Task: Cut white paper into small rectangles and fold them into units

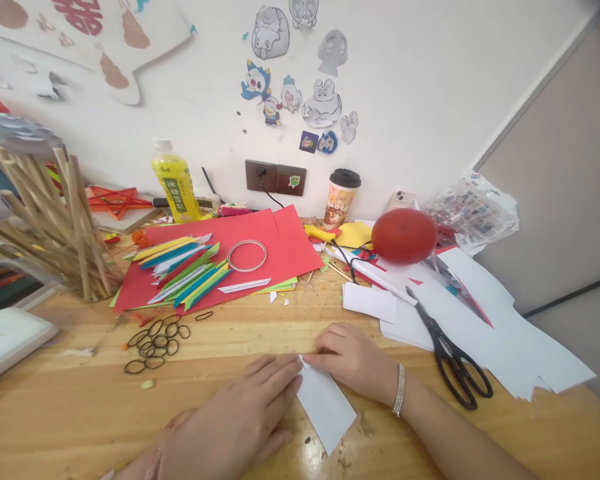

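A white paper strip (326,408) lies slanted on the wooden table, its upper tip folded over. My left hand (245,413) rests beside the strip, its fingers together and their tips on the paper's upper left edge. From the right, my right hand (353,360) pinches the folded tip, the thumb and a curled finger meeting there. A bracelet circles the right wrist. Beyond the hands, folded colored paper strips (193,270) and a silver ring (247,256) sit on red paper (293,243). A stack of white slips (369,302) is just beyond my right hand.
Black scissors (450,353) lie on white paper sheets (500,333) at the right. Several black rubber bands (157,343) are at the left. Farther back stand a yellow bottle (175,187), a lidded cup (341,200), a red balloon (404,236) and wooden sticks (77,227).
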A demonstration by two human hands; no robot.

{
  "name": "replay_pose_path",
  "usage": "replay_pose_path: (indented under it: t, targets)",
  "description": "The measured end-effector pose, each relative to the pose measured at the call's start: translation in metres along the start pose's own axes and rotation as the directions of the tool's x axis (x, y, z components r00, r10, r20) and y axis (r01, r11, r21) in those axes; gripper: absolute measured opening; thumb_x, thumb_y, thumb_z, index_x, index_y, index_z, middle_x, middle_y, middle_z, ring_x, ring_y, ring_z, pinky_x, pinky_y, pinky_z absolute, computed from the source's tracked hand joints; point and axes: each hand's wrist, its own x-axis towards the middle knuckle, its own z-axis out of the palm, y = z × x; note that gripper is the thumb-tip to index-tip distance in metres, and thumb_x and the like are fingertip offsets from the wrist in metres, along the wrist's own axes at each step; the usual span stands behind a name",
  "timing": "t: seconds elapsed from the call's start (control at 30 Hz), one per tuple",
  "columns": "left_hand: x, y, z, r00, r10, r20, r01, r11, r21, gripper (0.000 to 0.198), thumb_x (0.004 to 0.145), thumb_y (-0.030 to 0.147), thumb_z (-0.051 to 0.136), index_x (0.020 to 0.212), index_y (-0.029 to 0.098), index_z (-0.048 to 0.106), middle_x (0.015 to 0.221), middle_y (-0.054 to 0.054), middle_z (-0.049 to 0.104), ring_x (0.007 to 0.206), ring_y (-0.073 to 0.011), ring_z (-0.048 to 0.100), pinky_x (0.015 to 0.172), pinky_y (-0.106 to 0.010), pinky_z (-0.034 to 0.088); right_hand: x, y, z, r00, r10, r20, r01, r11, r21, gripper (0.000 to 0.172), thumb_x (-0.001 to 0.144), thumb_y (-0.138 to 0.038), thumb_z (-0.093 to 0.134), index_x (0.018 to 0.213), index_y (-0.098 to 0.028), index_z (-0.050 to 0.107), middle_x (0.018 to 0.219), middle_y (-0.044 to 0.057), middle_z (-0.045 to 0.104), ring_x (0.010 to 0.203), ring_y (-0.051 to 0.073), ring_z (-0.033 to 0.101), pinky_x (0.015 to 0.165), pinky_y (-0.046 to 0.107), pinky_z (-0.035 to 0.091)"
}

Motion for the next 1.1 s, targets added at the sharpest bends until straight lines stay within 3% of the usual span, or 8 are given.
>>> replay_pose_path:
  t: [0.2,0.43,0.7,0.87,0.97,1.1]
  targets:
    - [-0.002,0.000,0.003,1.000,0.000,-0.009,0.001,0.998,0.061,0.048,0.076,0.022,0.054,0.123,0.017,0.044,0.133,-0.014,0.042,0.117,-0.0270,0.043,0.092,-0.041,0.043,0.000,-0.002,0.001,0.998,0.057,0.007,-0.058,0.998,0.014,0.024,0.091,-0.025,0.038,0.082,-0.019,0.059,0.074,0.002,0.057,0.071,0.015,0.046,0.064,0.028,0.038]
    - [0.000,0.002,-0.005,0.997,-0.010,0.080,0.005,0.998,0.065,0.043,0.080,0.028,0.051,0.122,0.018,0.046,0.138,-0.015,0.035,0.125,-0.0289,0.032,0.096,-0.044,0.037,0.000,-0.004,0.001,1.000,0.006,0.000,-0.006,1.000,-0.030,0.022,0.090,-0.024,0.039,0.082,-0.019,0.059,0.075,0.002,0.055,0.073,0.015,0.045,0.066,0.028,0.037]
    - [0.010,0.008,-0.010,0.971,-0.043,0.237,0.046,0.999,-0.010,0.073,0.079,0.055,0.041,0.134,0.009,0.026,0.138,-0.019,0.031,0.127,-0.0313,0.027,0.101,-0.048,0.029,-0.003,-0.006,-0.017,0.984,0.098,0.147,-0.098,0.995,-0.007,0.024,0.090,-0.026,0.041,0.099,-0.025,0.062,0.077,0.004,0.052,0.075,0.017,0.042,0.064,0.028,0.035]
    - [0.009,0.008,-0.009,0.975,-0.056,0.217,0.057,0.998,0.001,0.070,0.080,0.052,0.043,0.134,0.010,0.027,0.138,-0.019,0.030,0.128,-0.0311,0.025,0.101,-0.050,0.027,-0.010,0.001,-0.031,0.960,0.152,0.236,-0.168,0.984,0.052,0.028,0.086,-0.016,0.042,0.096,-0.028,0.065,0.076,0.004,0.052,0.075,0.017,0.043,0.066,0.030,0.034]
    - [0.007,0.008,-0.011,0.983,-0.061,0.173,0.059,0.998,0.015,0.068,0.079,0.051,0.046,0.134,0.013,0.029,0.139,-0.018,0.030,0.128,-0.0317,0.024,0.100,-0.051,0.029,-0.011,0.005,-0.034,0.966,0.143,0.214,-0.174,0.976,0.133,0.037,0.080,-0.007,0.043,0.104,-0.027,0.062,0.081,0.004,0.054,0.076,0.016,0.044,0.067,0.030,0.034]
    - [0.005,0.008,-0.010,0.988,-0.048,0.149,0.042,0.998,0.043,0.069,0.079,0.052,0.045,0.135,0.016,0.027,0.137,-0.017,0.035,0.125,-0.0313,0.032,0.097,-0.051,0.033,-0.008,0.007,-0.028,0.968,0.121,0.221,-0.161,0.972,0.170,0.039,0.079,-0.010,0.043,0.106,-0.031,0.061,0.078,0.003,0.052,0.073,0.016,0.044,0.064,0.028,0.034]
